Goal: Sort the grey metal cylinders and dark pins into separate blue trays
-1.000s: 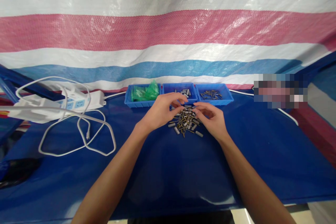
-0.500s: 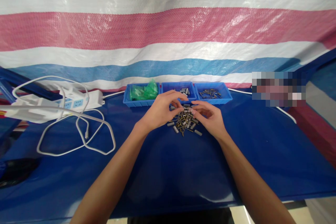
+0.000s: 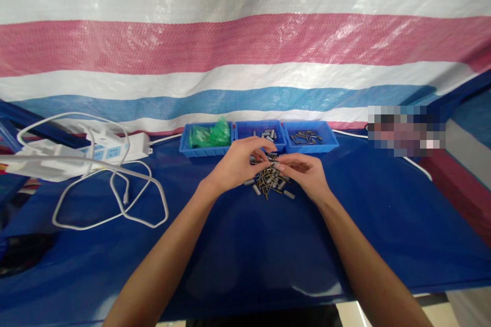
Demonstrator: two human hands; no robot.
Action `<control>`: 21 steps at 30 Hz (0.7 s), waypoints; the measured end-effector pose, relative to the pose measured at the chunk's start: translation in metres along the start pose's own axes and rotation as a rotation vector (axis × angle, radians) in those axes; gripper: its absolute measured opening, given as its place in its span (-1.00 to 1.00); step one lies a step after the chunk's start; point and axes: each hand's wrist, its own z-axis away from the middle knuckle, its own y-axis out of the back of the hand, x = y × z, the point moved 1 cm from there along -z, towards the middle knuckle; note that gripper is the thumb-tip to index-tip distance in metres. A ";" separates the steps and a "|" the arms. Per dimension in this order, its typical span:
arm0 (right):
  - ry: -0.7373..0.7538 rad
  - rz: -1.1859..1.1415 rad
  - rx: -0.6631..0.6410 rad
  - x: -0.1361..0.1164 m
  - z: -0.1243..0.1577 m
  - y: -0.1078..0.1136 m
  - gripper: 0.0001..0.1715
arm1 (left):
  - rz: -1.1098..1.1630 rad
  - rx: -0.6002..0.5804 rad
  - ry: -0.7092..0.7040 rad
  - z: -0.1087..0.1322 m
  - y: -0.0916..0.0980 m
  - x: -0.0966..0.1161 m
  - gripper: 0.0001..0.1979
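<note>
A heap of small grey sleeves and brass pins (image 3: 269, 182) lies on the blue table cover (image 3: 249, 255). My left hand (image 3: 235, 164) hovers over the heap's left side with its fingers curled and pinched at the top of the heap. My right hand (image 3: 304, 173) rests on the heap's right side, fingers also pinched together toward the left hand. What each pinch holds is too small to make out. Behind the heap stand three blue trays: one with green plastic pieces (image 3: 205, 136), one with grey sleeves (image 3: 262, 134), one with brass pins (image 3: 310, 137).
A white power strip (image 3: 111, 149) with looping white cables (image 3: 115, 199) lies at the left. A dark object (image 3: 23, 253) sits at the far left edge. A striped tarp (image 3: 245, 51) hangs behind the table. The table's front edge runs just below my forearms.
Both hands have drawn closer together over the heap, fingertips now nearly meeting. The camera view shifted slightly.
</note>
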 end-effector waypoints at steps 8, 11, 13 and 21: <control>-0.053 0.005 0.057 0.001 -0.001 0.001 -0.64 | -0.115 -0.001 0.041 0.000 -0.004 -0.003 -0.80; -0.002 0.049 0.213 0.003 -0.004 0.005 -0.66 | -0.261 -0.087 0.094 0.002 -0.009 -0.009 -0.85; 0.061 0.085 0.349 0.004 -0.006 0.010 -0.67 | -0.329 -0.162 0.122 0.005 -0.012 -0.013 -0.87; 0.166 0.142 0.547 0.011 -0.009 0.021 -0.54 | -0.499 -0.254 0.176 0.008 -0.021 -0.014 -0.86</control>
